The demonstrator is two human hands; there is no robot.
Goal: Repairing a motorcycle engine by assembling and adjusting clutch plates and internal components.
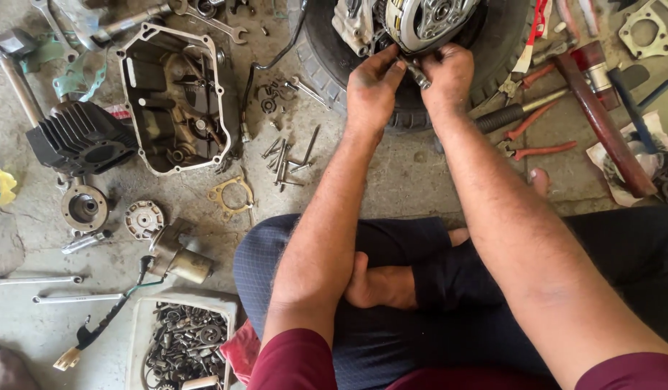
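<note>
I sit cross-legged on a concrete floor facing an engine part (420, 22) that rests on a black tyre (326, 58). My left hand (371, 87) reaches up with its fingertips on the lower edge of the round clutch assembly. My right hand (446, 76) is beside it, fingers pinched around a small metal tool or bolt (419, 74) pressed against the same edge. Both hands are greasy and nearly touch each other. What the fingertips grip is partly hidden.
An open engine cover (176, 101) and a finned cylinder (77, 137) lie at left. Loose bolts (285, 159), a gasket (229, 195), spanners (37, 280) and a tray of small parts (186, 343) are on the floor. Red-handled pliers (536, 144) lie at right.
</note>
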